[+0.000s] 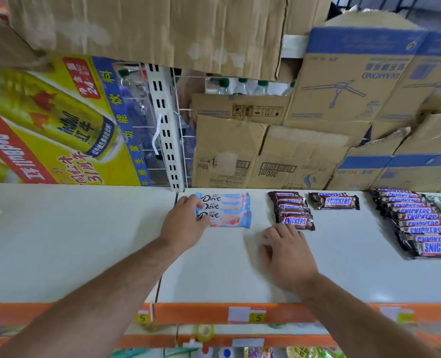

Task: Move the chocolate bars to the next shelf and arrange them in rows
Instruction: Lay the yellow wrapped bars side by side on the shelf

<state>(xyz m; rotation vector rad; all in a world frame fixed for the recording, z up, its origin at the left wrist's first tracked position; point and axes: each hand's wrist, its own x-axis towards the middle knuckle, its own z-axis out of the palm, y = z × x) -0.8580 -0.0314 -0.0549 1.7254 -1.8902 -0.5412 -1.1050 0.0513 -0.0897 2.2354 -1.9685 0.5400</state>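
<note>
Squaring the row of pale-blue Dove chocolate bars (224, 210) with the left hand (185, 223), grip pinching their ends, the right hand (286, 254), grip spread flat on the white shelf (85, 241), likely reaches next for the stacked brown Snickers bars (293, 210).

On the shelf (343, 267) I see three Dove bars (227, 211) lying at the back left; a Snickers stack (293, 210) just right of them, one single Snickers (335, 201) beside that, and a long Snickers row (421, 223) far right. Cardboard boxes (278, 151) stand behind.
</note>
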